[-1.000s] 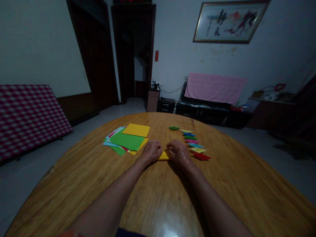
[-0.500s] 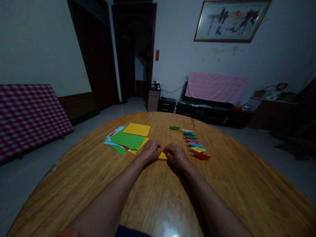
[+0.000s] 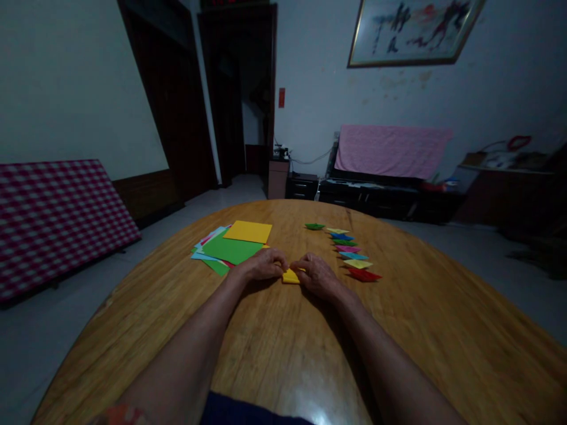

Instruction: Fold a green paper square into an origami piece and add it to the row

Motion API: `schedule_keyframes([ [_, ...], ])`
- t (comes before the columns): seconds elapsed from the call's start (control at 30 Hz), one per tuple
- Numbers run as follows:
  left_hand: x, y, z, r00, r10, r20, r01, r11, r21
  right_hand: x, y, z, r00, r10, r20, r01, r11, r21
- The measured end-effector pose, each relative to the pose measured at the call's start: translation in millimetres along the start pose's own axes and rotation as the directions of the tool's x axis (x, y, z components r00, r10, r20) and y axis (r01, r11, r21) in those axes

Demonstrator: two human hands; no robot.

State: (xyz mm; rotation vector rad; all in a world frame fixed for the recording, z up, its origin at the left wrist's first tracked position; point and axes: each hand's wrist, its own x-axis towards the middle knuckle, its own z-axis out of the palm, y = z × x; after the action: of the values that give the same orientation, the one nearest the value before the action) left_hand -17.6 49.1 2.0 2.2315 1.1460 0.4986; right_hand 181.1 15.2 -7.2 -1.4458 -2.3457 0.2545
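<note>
A small piece of folded yellow paper [image 3: 290,277] lies on the round wooden table [image 3: 274,342] between my two hands. My left hand [image 3: 267,264] is closed at the paper's left edge, its fingers curled and fingertips on it. From the other side my right hand [image 3: 318,275] pinches the paper's right part, covering that end. Just right of it lies a red folded paper boat [image 3: 364,275], at the near end of a row of several small boats in yellow, light blue, pink, green and blue.
A loose stack of coloured sheets, with a green sheet [image 3: 233,246] and a yellow sheet [image 3: 248,231] on top, lies left of my hands. One green paper boat [image 3: 315,226] sits apart at the far side. Beyond the table stands a low black cabinet [image 3: 367,193].
My left fingers have loosened a little and shifted slightly left, uncovering more of the yellow paper. My right hand stays on its end. The view has tilted slightly.
</note>
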Motion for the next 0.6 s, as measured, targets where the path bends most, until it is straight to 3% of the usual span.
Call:
schedule_keyframes([
  [0.23, -7.9, 11.8, -7.4, 0.997, 0.023, 0.069, -0.023, 1.0, 0.005, 0.5, -2.4, -1.8, 1.0, 0.003, 0.019, -0.003, 1.0, -0.026],
  [0.4, -8.2, 5.9, -6.6, 0.995, 0.067, 0.08, -0.075, 0.993, 0.095, -0.4, -4.7, -4.2, 1.0, 0.013, 0.027, -0.012, 0.999, -0.035],
  [0.6, -8.3, 5.2, -6.7, 0.989, 0.081, 0.123, -0.092, 0.992, 0.085, -0.4, -2.8, -2.1, 1.0, 0.011, 0.007, -0.011, 1.0, -0.016],
])
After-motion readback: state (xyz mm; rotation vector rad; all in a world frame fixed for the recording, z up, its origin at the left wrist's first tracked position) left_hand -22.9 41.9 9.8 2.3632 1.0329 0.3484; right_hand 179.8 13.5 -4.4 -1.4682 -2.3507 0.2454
